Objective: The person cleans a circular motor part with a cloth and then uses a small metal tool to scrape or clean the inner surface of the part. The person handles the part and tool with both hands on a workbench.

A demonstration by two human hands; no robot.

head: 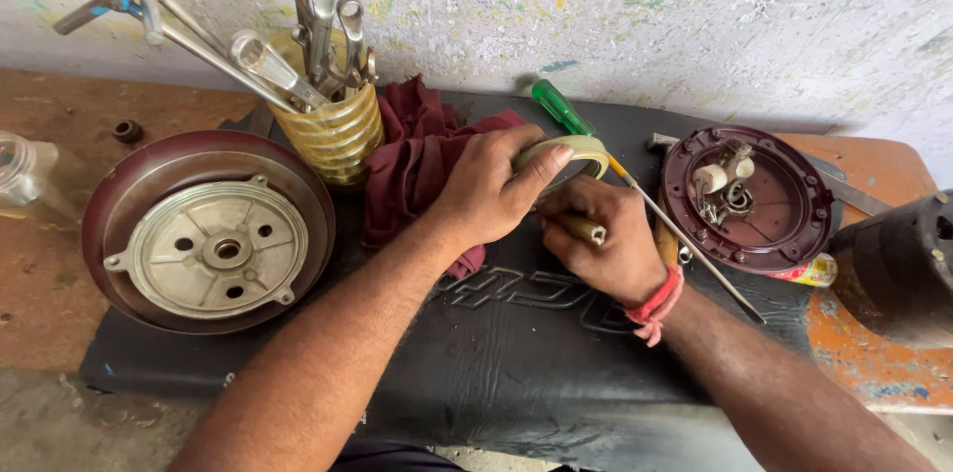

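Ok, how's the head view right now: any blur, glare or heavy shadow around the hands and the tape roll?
Head view: even, soft daylight, no hard shadows; the left hand and right hand on the yellowish tape roll are sharp; mild sheen on the silver metal hub plate and the steel spanners in the yellow ribbed cup; wide-angle bending at the edges; the dark cylinder at right is dim.

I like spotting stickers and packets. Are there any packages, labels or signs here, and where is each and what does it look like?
Small tube or packet: lies at the right, tucked under the edge of the maroon round cover; yellow with red and a bit of green.
Raised lettering: on the black mat, just below the right hand; same black as the mat.
No signs or screens.
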